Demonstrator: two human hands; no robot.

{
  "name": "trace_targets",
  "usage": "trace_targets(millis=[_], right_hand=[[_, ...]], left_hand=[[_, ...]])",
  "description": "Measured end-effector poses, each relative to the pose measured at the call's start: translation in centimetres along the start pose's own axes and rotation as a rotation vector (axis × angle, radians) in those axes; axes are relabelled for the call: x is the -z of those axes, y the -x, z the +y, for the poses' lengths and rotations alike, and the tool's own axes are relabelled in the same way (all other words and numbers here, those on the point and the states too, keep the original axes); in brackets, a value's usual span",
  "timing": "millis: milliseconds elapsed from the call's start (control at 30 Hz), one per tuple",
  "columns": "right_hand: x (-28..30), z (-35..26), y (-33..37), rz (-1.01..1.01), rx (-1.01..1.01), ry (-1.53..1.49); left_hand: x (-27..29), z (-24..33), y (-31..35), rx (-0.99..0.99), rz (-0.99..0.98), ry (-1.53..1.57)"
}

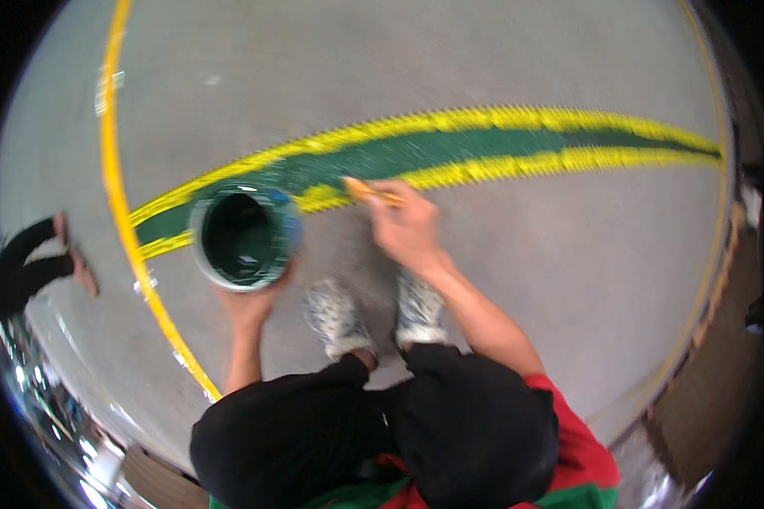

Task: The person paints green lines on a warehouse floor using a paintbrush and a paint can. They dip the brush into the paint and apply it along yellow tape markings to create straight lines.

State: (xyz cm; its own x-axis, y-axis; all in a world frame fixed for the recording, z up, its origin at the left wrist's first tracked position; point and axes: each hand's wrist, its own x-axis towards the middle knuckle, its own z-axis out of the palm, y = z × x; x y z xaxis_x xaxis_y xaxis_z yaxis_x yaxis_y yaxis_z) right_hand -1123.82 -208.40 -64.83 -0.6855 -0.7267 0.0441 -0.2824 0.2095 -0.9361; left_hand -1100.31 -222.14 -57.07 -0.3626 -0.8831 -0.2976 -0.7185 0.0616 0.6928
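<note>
My left hand (253, 304) is wrapped round the lower side of a paint can (202, 265), and most of its fingers are hidden by the can. Dark green paint (244, 237) shows inside, below the pale rim. My right hand (409, 227) grips a paintbrush (363, 192) with an orange-yellow handle, pointing left over the stripe's near edge; blur hides its bristles. Across the floor runs a dark green stripe (399, 153), bordered by a far band of yellow tape (492, 117) and a near band (484, 172).
A solid yellow floor line (113, 161) crosses the stripe's left end. My patterned shoe covers (335, 316) stand on the grey floor (526, 254) just below the stripe. Another person's dark-trousered legs (27, 259) are at the far left. A thin yellow line (711, 246) curves along the right.
</note>
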Motion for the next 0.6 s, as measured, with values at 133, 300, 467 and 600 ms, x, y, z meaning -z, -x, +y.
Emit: trace_targets(millis=[133, 300, 467, 600], right_hand=[[13.5, 1.7, 1.4, 0.059, -0.027, 0.183], [26.0, 9.5, -6.0, 0.212, 0.206, 0.775], [13.5, 11.6, -3.6, 0.127, 0.116, 0.559], [3.6, 4.3, -1.2, -0.042, 0.069, 0.428]], left_hand=[[-0.4, 0.8, 0.1, -0.336, 0.162, 0.061], [-1.7, 3.7, -0.3, -0.543, 0.236, 0.471], [-2.7, 3.2, 0.4, -0.515, 0.224, 0.527], [-2.5, 3.5, 0.4, -0.548, 0.293, 0.479]])
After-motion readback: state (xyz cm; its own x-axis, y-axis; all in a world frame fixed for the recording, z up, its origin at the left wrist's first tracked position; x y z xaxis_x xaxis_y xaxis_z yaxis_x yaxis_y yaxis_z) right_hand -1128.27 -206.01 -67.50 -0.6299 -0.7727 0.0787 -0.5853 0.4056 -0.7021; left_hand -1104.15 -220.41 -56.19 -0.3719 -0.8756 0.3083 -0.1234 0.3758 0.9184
